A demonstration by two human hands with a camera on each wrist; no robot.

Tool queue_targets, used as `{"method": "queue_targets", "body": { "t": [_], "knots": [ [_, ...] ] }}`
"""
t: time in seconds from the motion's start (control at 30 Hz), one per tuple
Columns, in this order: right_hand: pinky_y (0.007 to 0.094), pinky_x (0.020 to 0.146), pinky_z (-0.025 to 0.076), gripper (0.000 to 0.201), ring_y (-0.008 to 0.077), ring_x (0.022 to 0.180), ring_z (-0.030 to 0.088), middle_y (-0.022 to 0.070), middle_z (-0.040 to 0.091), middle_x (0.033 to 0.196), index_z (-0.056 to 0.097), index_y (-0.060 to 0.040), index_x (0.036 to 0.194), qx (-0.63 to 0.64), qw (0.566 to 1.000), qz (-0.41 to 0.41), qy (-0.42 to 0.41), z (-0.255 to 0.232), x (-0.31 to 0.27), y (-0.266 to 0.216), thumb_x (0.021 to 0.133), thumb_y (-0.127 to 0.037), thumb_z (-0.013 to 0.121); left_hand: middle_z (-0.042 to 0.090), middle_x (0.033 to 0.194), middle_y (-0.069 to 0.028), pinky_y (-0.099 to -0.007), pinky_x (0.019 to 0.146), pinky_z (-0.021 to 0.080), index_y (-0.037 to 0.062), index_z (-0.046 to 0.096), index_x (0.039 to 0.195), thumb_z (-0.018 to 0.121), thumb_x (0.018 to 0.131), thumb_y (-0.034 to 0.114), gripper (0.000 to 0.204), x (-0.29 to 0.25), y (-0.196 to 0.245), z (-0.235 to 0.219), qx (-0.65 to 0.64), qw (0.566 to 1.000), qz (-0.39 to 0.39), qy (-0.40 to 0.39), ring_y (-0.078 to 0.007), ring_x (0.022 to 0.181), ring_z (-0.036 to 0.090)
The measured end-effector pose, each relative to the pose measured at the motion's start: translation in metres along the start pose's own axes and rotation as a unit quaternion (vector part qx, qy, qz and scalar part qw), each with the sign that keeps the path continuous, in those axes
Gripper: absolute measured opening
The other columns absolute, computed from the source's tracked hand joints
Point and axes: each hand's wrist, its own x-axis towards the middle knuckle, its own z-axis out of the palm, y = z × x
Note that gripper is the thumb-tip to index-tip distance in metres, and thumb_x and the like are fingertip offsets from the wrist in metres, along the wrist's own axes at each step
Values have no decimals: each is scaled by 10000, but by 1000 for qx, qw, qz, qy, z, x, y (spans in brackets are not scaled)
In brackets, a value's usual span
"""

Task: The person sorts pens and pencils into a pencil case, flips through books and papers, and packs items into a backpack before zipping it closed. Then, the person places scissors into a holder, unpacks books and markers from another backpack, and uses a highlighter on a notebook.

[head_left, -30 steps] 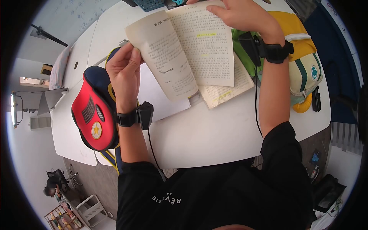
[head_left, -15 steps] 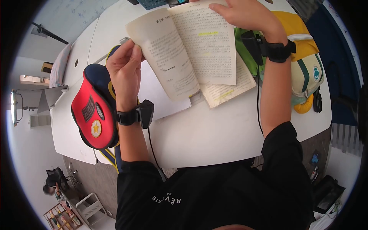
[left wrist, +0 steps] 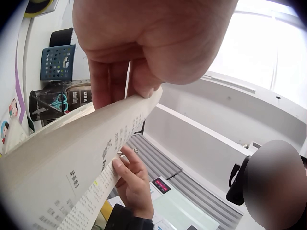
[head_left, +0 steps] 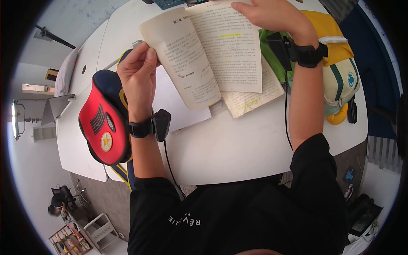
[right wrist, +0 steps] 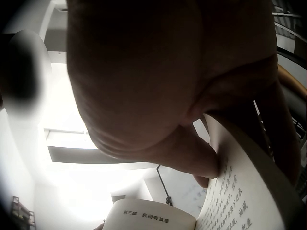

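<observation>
- Across the head view, the white table stretches beneath the book, its front edge curving close to the black shirt.
- Right of the book, a yellow, cream and green bag sits near the right forearm, its bright green part just beside the page edge.
- Left of the left forearm, a red and navy item bears a star badge, bounding the space on that side.
- Between those two, the book is open and raised over the table. Its paper is cream and densely printed, the left leaf bowed and tilted, with a bold heading near its top. The right page lies flatter, with short yellow highlights.
- Below the left leaf, a white sheet pokes out; white tabletop shows between it and the front edge.
- Under the right page, yellowed pages jut out at an angle, with worn edges; whether they belong to the same book cannot be told.
- At the left leaf's outer edge, the left hand pinches the paper between thumb and fingers.
- At the upper part of the right page, the right hand grips the paper, thumb on the print and fingers behind.
- Beyond the book in the left wrist view, a blue basket stands beside a dark mesh holder.
</observation>
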Motion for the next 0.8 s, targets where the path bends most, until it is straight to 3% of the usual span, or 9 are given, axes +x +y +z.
{"method": "queue_targets", "body": {
  "t": [0.2, 0.3, 0.37, 0.5, 0.6, 0.8],
  "knots": [
    [369, 933, 478, 335, 324, 1018, 634, 226, 677, 1078, 623, 70, 1146, -26, 999, -18, 13, -1, 2, 2, 859, -19, 475, 713, 1005, -123, -309, 795, 552, -87, 640, 1193, 581, 973, -1, 244, 2, -1, 1, 1, 1000, 1, -6, -171, 851, 671],
    [362, 874, 480, 298, 316, 967, 633, 226, 680, 1029, 625, 74, 1120, -6, 999, 41, -9, 1, 1, -6, 909, -68, 470, 714, 1017, -130, -309, 791, 557, -89, 639, 1193, 579, 972, -6, 244, 0, -1, 0, -4, 1000, 5, -10, -174, 860, 676],
    [353, 825, 472, 326, 302, 913, 625, 218, 680, 982, 629, 78, 1085, 55, 998, -42, 13, 1, 1, 1, 984, -171, 444, 714, 1022, -134, -310, 790, 560, -91, 638, 1194, 578, 971, -9, 244, 0, -1, 0, -13, 1000, 15, -22, -176, 866, 679],
    [339, 815, 466, 428, 288, 894, 619, 215, 680, 961, 631, 80, 1058, 88, 994, -62, 36, 1, 1, 7, 1033, -277, 397, 714, 1025, -138, -308, 787, 564, -92, 637, 1191, 578, 970, -12, 242, 2, 0, -2, -3, 1000, 8, -18, -181, 862, 684],
    [343, 790, 456, 473, 271, 848, 603, 205, 675, 925, 633, 74, 1032, 129, 990, -42, 39, 3, 1, 5, 1055, -321, 372, 715, 1023, -139, -308, 789, 564, -92, 639, 1188, 580, 970, -10, 240, 2, 0, -2, -1, 1000, 7, -8, -182, 858, 683],
    [347, 742, 438, 507, 232, 785, 578, 180, 654, 845, 638, 55, 983, 92, 995, -11, 21, -1, -1, 1, 1060, -363, 360, 714, 1015, -135, -311, 797, 563, -88, 637, 1196, 585, 969, -8, 246, 1, -2, -3, -5, 1000, 9, -16, -180, 857, 680]
  ]
}}
